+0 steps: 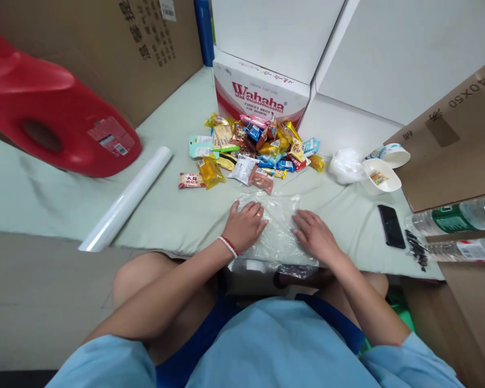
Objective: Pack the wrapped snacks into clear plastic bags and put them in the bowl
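Observation:
A clear plastic bag (278, 226) lies flat on the pale green cloth (178, 210) at the near edge of the surface. My left hand (246, 225) rests palm down on its left side, fingers stretched out. My right hand (314, 233) lies flat on its right side, fingers spread. Neither hand grips anything. Beyond the bag lies a pile of several wrapped snacks (258, 148), and one pinkish packet (262, 179) is closest to the bag.
A roll of clear film (126, 199) lies at the left, beside a red plastic stool (52, 116). A Wahaha carton (261, 94) stands behind the snacks. At the right are a white bag (345, 164), paper bowls (382, 175), a black phone (391, 226) and two water bottles (455, 218).

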### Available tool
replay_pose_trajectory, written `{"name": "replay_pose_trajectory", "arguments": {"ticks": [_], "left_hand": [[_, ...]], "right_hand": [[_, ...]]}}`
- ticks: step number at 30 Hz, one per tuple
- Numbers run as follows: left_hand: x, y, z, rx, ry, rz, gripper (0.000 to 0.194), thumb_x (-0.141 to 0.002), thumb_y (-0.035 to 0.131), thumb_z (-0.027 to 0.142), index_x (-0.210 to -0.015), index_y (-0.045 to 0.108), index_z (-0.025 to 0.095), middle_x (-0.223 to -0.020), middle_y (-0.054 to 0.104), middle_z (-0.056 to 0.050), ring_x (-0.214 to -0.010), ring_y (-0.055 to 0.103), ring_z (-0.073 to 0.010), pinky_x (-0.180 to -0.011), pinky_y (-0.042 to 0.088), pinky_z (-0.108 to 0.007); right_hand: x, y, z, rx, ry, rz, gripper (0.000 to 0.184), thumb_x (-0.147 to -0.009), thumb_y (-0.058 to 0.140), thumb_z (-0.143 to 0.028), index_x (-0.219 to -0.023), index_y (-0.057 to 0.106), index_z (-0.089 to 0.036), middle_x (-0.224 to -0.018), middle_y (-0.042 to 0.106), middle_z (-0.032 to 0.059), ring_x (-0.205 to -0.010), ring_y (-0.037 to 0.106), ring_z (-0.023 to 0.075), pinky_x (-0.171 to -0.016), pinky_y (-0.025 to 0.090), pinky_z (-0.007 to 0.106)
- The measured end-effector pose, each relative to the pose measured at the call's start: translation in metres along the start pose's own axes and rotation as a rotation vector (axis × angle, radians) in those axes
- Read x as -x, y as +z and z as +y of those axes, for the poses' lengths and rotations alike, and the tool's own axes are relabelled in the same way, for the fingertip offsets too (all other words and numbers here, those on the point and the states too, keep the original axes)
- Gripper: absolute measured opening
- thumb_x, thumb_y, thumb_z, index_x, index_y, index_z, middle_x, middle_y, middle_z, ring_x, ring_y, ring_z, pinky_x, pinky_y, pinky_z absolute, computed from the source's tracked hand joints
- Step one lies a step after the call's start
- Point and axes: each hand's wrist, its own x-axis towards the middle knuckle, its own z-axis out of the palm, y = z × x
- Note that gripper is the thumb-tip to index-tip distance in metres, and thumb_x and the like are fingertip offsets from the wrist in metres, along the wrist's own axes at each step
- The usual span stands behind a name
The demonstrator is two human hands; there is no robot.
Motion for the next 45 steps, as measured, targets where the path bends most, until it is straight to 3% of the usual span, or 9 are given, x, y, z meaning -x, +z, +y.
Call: {"name": "replay_pose_trajectory", "arguments": {"ticks": [6, 12, 16, 21, 28, 33, 37, 41, 45], "left_hand": [[0.008, 0.006, -0.006, 0.045, 0.043, -0.07, 0.055, -0.103, 0.042, 0.046, -0.151, 0.049, 0.02, -0.166, 0.035, -0.015, -0.154, 0.03, -0.0339, -0.122, 0.019, -0.068], [-0.001, -0.004, -0.014, 0.051, 0.053, -0.054, 0.046, -0.105, 0.039, 0.038, -0.14, 0.059, 0.018, -0.155, 0.052, -0.015, -0.15, 0.039, -0.0285, -0.125, 0.015, -0.064], [-0.002, 0.003, -0.023, 0.043, 0.009, -0.124, 0.051, -0.104, 0.041, 0.041, -0.151, 0.049, 0.021, -0.164, 0.039, -0.012, -0.153, 0.035, -0.0293, -0.123, 0.016, -0.067], [0.004, 0.009, -0.028, 0.044, 0.035, -0.102, 0.053, -0.104, 0.039, 0.046, -0.152, 0.048, 0.024, -0.165, 0.038, -0.01, -0.156, 0.028, -0.0281, -0.125, 0.013, -0.063], [0.012, 0.007, -0.026, 0.015, 0.037, -0.047, 0.053, -0.106, 0.034, 0.045, -0.152, 0.048, 0.023, -0.166, 0.036, -0.01, -0.156, 0.029, -0.0274, -0.125, 0.017, -0.06], [0.011, 0.007, -0.023, 0.019, 0.005, -0.052, 0.052, -0.106, 0.035, 0.043, -0.153, 0.046, 0.023, -0.164, 0.041, -0.01, -0.153, 0.035, -0.0259, -0.126, 0.019, -0.058], [0.008, 0.007, -0.02, 0.008, -0.007, -0.056, 0.054, -0.105, 0.036, 0.041, -0.154, 0.046, 0.021, -0.164, 0.041, -0.012, -0.153, 0.035, -0.028, -0.125, 0.019, -0.061], [0.009, 0.007, -0.015, 0.008, -0.025, -0.079, 0.053, -0.105, 0.037, 0.04, -0.153, 0.047, 0.019, -0.164, 0.039, -0.012, -0.153, 0.035, -0.0291, -0.124, 0.019, -0.065], [0.013, 0.008, -0.01, 0.017, -0.041, -0.075, 0.052, -0.105, 0.035, 0.041, -0.152, 0.047, 0.022, -0.165, 0.039, -0.01, -0.153, 0.034, -0.0289, -0.124, 0.016, -0.066]], "right_hand": [[-0.062, -0.026, 0.064, 0.138, 0.14, 0.082, 0.039, -0.1, 0.045, -0.037, -0.117, 0.072, -0.015, -0.118, 0.071, 0.0158, -0.112, 0.064, 0.03, -0.104, 0.049, 0.048], [-0.183, -0.01, 0.024, 0.237, 0.032, -0.057, 0.04, -0.091, 0.054, -0.023, -0.129, 0.068, -0.017, -0.127, 0.067, 0.0141, -0.115, 0.062, 0.0295, -0.093, 0.05, 0.039], [-0.216, 0.008, 0.0, 0.336, 0.1, -0.183, 0.039, -0.094, 0.055, -0.028, -0.131, 0.066, -0.02, -0.124, 0.068, 0.0136, -0.105, 0.065, 0.0284, -0.081, 0.05, 0.034], [-0.182, -0.024, 0.023, 0.451, 0.174, -0.188, 0.034, -0.093, 0.056, -0.032, -0.122, 0.071, -0.025, -0.119, 0.069, 0.0128, -0.096, 0.067, 0.03, -0.069, 0.047, 0.034], [-0.1, -0.084, 0.057, 0.233, 0.197, 0.116, 0.032, -0.087, 0.062, -0.038, -0.111, 0.075, -0.022, -0.108, 0.071, 0.01, -0.08, 0.064, 0.0232, -0.072, 0.05, 0.035], [-0.056, -0.071, 0.012, -0.223, 0.106, -0.031, 0.036, -0.09, 0.064, -0.048, -0.111, 0.075, -0.022, -0.098, 0.069, 0.0063, -0.062, 0.056, 0.0148, -0.06, 0.049, 0.029], [-0.043, -0.052, -0.015, -0.289, 0.026, -0.178, 0.03, -0.091, 0.064, -0.042, -0.11, 0.075, -0.022, -0.097, 0.07, 0.0055, -0.067, 0.06, 0.0153, -0.065, 0.051, 0.028], [-0.052, -0.046, 0.011, -0.228, 0.153, -0.086, 0.035, -0.092, 0.061, -0.047, -0.112, 0.075, -0.021, -0.098, 0.073, 0.0056, -0.068, 0.062, 0.0166, -0.068, 0.052, 0.03], [-0.094, -0.045, 0.056, 0.02, 0.312, -0.012, 0.034, -0.089, 0.061, -0.04, -0.111, 0.075, -0.017, -0.1, 0.074, 0.0096, -0.083, 0.067, 0.0238, -0.081, 0.053, 0.037]]}}
